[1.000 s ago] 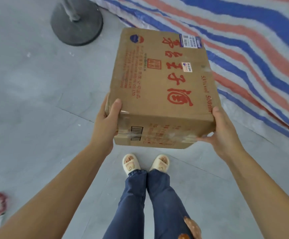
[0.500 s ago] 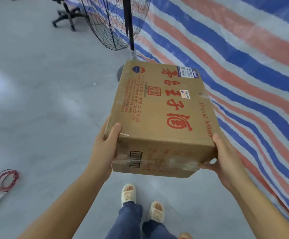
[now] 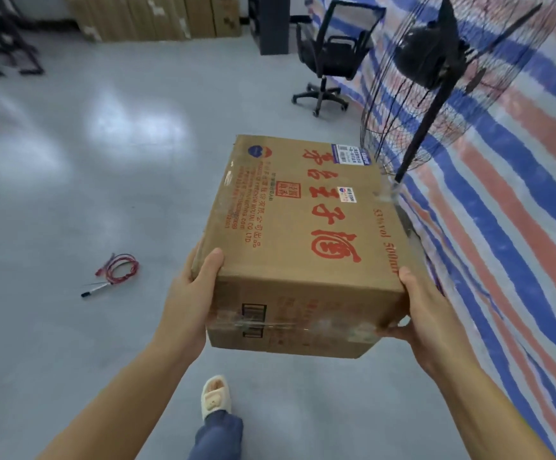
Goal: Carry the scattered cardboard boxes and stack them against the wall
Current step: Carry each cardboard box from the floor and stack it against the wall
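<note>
I hold a brown cardboard box (image 3: 296,234) with red characters and a taped seam in front of me, above the grey floor. My left hand (image 3: 193,293) grips its near left corner, thumb on top. My right hand (image 3: 419,310) clasps the near right corner, fingers curled under the box. A row of stacked cardboard boxes (image 3: 157,16) stands against the far wall at the top of the view.
A standing fan (image 3: 426,78) with a wire cage rises just right of the box. A black office chair (image 3: 333,54) stands beyond it. A striped blue, red and white tarp (image 3: 518,227) covers the right side. A red cable and pen (image 3: 114,272) lie on the floor at left. Black metal frames (image 3: 1,38) sit far left.
My view has lifted from my feet toward the far wall, and one foot has stepped forward. The fan, chair and stacked boxes have come into sight. Both hands keep the same grip on the box.
</note>
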Demonstrator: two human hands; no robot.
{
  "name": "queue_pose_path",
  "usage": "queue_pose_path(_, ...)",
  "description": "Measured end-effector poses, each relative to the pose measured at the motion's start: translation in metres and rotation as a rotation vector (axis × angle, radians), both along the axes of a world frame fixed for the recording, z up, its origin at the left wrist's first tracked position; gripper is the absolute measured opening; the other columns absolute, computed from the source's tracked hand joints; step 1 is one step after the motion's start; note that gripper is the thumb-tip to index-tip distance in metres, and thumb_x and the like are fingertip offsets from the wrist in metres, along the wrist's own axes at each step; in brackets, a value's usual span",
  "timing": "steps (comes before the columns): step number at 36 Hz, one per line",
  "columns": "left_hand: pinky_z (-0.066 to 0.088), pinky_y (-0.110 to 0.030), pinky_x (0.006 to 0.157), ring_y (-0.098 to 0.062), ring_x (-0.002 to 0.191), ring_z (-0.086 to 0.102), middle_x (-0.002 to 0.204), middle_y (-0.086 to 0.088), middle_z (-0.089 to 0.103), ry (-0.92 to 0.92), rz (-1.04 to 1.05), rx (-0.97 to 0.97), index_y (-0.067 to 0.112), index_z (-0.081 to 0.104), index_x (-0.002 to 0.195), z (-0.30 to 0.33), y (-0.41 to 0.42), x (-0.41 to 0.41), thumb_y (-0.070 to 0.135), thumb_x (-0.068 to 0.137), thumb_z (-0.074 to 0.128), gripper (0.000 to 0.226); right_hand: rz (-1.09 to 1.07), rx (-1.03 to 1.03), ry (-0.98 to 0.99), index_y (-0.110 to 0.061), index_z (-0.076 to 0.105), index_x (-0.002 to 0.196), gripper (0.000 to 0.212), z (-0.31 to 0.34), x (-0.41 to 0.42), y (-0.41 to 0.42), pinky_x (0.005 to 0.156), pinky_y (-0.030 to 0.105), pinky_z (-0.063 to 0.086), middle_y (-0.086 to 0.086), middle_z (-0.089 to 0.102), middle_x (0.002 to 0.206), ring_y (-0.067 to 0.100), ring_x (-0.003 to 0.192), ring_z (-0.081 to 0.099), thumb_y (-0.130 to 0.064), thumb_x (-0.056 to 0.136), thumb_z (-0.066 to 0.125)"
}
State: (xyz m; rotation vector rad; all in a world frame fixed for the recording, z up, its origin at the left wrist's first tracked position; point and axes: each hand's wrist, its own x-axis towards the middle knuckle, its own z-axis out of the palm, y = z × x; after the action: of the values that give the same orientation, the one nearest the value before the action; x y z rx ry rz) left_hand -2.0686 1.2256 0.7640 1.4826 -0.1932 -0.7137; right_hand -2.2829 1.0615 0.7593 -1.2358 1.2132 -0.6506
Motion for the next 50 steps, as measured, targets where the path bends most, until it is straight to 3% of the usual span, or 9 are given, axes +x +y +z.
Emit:
queue_pose_path(5,0.053,-0.023,0.05,0.007,0.071,0.066,0.086,0.027,0.07,-0.016,0.069,-0.023,0.038,0.058,0.12,0.011,-0.005,0.048,0.037,0.095,0.051,0.025,0.11,-0.029,-0.003,-0.061,0.049,0.106,0.018,0.01,0.065,-0.027,0.051,0.031,0.054,-0.03,0.052,0.098,0.005,0.087,0.054,-0.047,0.097,0.04)
queue_pose_path(11,0.057,-0.045,0.078,-0.003,0.077,0.069,0.088,0.016,0.073,-0.016,0.145,-0.028,0.034,0.063,0.107,0.017,-0.026,0.129,0.038,0.093,0.054,0.017,0.111,-0.04,-0.019,-0.053,0.049,0.108,0.015,0.01,0.157,-0.06,0.055,0.037,0.055,-0.021,0.054,0.099,0.011,0.09,0.055,-0.046,0.095,0.045)
queue_pose_path(16,0.057,-0.047,0.081,-0.013,0.088,0.069,0.102,0.008,0.071,-0.058,0.122,-0.032,0.04,0.062,0.113,0.029,-0.051,0.21,0.039,0.094,0.053,0.021,0.108,-0.03,-0.05,-0.062,0.053,0.086,0.018,0.014,0.239,-0.085,0.058,0.042,0.056,-0.023,0.053,0.098,0.009,0.088,0.053,-0.047,0.094,0.046)
queue_pose_path(21,0.055,-0.052,0.086,-0.018,0.093,0.069,0.106,0.004,0.072,-0.052,0.104,-0.048,0.037,0.061,0.115,0.042,-0.074,0.289,0.039,0.093,0.053,0.023,0.083,-0.037,-0.02,-0.048,0.051,0.123,0.029,0.022,0.321,-0.113,0.066,0.05,0.058,-0.016,0.052,0.101,0.012,0.09,0.052,-0.046,0.094,0.046)
queue_pose_path(26,0.056,-0.052,0.083,-0.014,0.09,0.07,0.105,0.006,0.072,-0.046,0.076,-0.081,0.042,0.062,0.113,0.046,-0.11,0.352,0.037,0.095,0.051,0.021,0.074,-0.019,0.002,-0.042,0.046,0.131,0.036,0.028,0.382,-0.146,0.075,0.055,0.056,-0.002,0.054,0.116,0.023,0.102,0.053,-0.049,0.095,0.043)
queue_pose_path(32,0.055,-0.05,0.085,-0.012,0.092,0.07,0.103,0.009,0.073,-0.031,0.061,-0.096,0.04,0.06,0.119,0.039,-0.168,0.412,0.036,0.095,0.051,0.026,0.136,-0.05,0.0,-0.059,0.053,0.089,0.016,0.027,0.44,-0.205,0.057,0.041,0.056,-0.015,0.057,0.101,0.015,0.092,0.055,-0.05,0.095,0.042)
queue_pose_path(39,0.058,-0.038,0.068,-0.011,0.083,0.071,0.099,0.007,0.074,-0.049,0.13,-0.115,0.034,0.059,0.123,0.028,-0.27,0.485,0.034,0.096,0.05,0.029,0.159,-0.081,0.016,-0.046,0.049,0.115,0.02,0.019,0.524,-0.31,0.068,0.048,0.058,-0.014,0.057,0.1,0.012,0.089,0.054,-0.048,0.098,0.038)
queue_pose_path(43,0.059,-0.036,0.065,-0.009,0.083,0.071,0.096,0.011,0.073,-0.054,0.16,-0.125,0.036,0.058,0.124,0.03,-0.333,0.53,0.035,0.096,0.049,0.029,0.197,-0.088,0.025,-0.052,0.049,0.095,0.012,0.029,0.577,-0.38,0.055,0.039,0.055,-0.012,0.055,0.096,0.015,0.086,0.054,-0.048,0.098,0.038)
queue_pose_path(50,0.058,-0.032,0.057,-0.008,0.077,0.071,0.088,0.013,0.073,-0.06,0.222,-0.14,0.038,0.059,0.112,0.042,-0.433,0.608,0.036,0.096,0.049,0.019,0.29,-0.12,0.011,-0.06,0.046,0.088,0.018,0.051,0.666,-0.487,0.043,0.031,0.052,-0.017,0.055,0.094,0.012,0.082,0.055,-0.048,0.098,0.037)
